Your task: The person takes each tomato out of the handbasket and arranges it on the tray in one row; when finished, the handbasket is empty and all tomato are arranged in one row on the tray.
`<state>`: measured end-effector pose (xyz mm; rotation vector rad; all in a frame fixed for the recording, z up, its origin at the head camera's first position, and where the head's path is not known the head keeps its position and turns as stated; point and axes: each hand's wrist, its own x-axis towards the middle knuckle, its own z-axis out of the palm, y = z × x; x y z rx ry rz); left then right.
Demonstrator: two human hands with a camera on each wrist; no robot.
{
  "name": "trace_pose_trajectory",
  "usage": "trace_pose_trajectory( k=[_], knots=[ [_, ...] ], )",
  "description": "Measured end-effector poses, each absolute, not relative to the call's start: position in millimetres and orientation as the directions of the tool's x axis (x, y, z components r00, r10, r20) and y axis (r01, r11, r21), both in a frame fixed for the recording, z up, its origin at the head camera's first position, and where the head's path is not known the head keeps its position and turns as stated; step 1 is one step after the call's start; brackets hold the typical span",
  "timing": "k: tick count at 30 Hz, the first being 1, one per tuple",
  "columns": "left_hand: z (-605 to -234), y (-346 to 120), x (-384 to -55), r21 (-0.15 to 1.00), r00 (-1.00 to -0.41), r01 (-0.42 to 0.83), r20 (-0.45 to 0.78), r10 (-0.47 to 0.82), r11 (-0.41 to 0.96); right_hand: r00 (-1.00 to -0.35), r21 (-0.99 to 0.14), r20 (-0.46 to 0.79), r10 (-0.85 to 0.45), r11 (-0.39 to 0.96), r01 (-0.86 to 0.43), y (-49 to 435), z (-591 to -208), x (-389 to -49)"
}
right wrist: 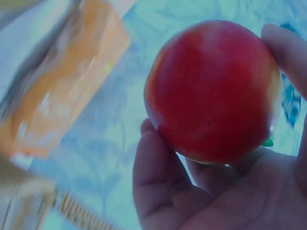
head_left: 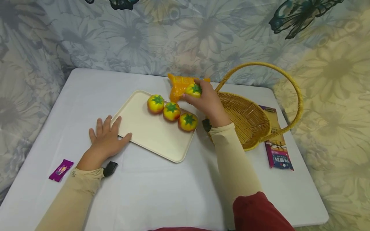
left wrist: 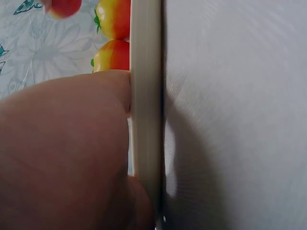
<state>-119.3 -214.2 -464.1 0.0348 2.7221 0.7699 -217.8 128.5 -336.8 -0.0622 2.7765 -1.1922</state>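
My right hand [head_left: 208, 103] holds a yellow-and-red tomato [head_left: 193, 90] with a green star-shaped top, raised near the back right of the cream tray [head_left: 144, 134]. Up close in the right wrist view, its red underside shows between thumb and fingers. Three like tomatoes, a left one [head_left: 155, 104], a middle one [head_left: 171, 111] and a right one [head_left: 188, 122], sit in a slanting row on the tray. My left hand [head_left: 106, 139] spreads its fingers at the tray's left corner, touching the rim. Part of that hand covers the tray's edge in the left wrist view.
A yellow wicker basket [head_left: 245, 118] with a tall handle stands right of the tray. Behind the tray lies an orange packet [head_left: 180, 85]. A long snack packet [head_left: 277, 144] lies beyond the basket, and a small purple packet [head_left: 61, 170] at the left.
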Motion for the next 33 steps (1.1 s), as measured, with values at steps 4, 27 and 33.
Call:
trace_pose_trajectory(
  k=[4,27,33],
  knots=[
    [-466.7,-216.2,-121.1,0.511,-0.952,-0.057,-0.286,0.107,0.858,-0.988,-0.719,-0.088,-0.128,0.695,-0.027,95.8,-340.7,-230.0],
    [-471.1,-212.4,-121.1,0.477,-0.965,-0.065,-0.253,0.067,0.877,-0.895,-0.406,-0.152,-0.419,0.852,-0.33,-37.3,-382.4,-292.9],
    [-466.9,-212.2,-118.7,0.473,-0.959,-0.073,-0.275,0.069,0.878,-0.897,-0.261,-0.196,-0.397,0.903,-0.342,-49.3,-393.5,-291.8]
  ],
)
